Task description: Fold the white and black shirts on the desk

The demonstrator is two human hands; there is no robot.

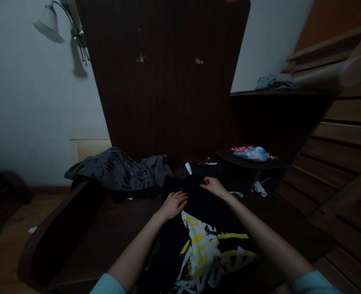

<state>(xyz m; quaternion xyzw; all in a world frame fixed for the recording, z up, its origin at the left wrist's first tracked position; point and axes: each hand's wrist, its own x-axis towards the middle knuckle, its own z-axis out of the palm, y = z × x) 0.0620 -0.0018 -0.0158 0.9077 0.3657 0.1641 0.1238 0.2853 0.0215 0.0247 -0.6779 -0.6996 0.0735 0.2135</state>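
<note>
"What's nearest?"

"The black garment (pixel 203 245), its white and yellow print toward the wearer. It lies on the dark wooden bench (pixel 122 228), under both hands."

"Any trouble there?"

"The near part looks bunched, the print broken by folds. Smoothing only the far part could leave those creases in, I'd judge."

"And the hands?"

"The left hand (pixel 172 205) rests palm down on the cloth, fingers extended, gripping nothing that I can see. The right hand (pixel 213 186) is farther out, fingers curled at the dark cloth. I can't tell whether it pinches any."

"Why does that matter?"

"If it has no hold, a pull would slip off. If it has one, a pull with the left hand only resting could drag the garment askew. Black on dark wood in this dim light also makes the edge easy to miss."

"Beyond the hands?"

"The grey cloth (pixel 131 169) is heaped just beside the garment's far left. A wide sweep that way could catch it and tangle the two."

"Farther right?"

"A plastic bag (pixel 253 154) on the low shelf (pixel 244 161). The right hand is well apart from it, so a knock seems unlikely unless the arm swings wide."
</note>
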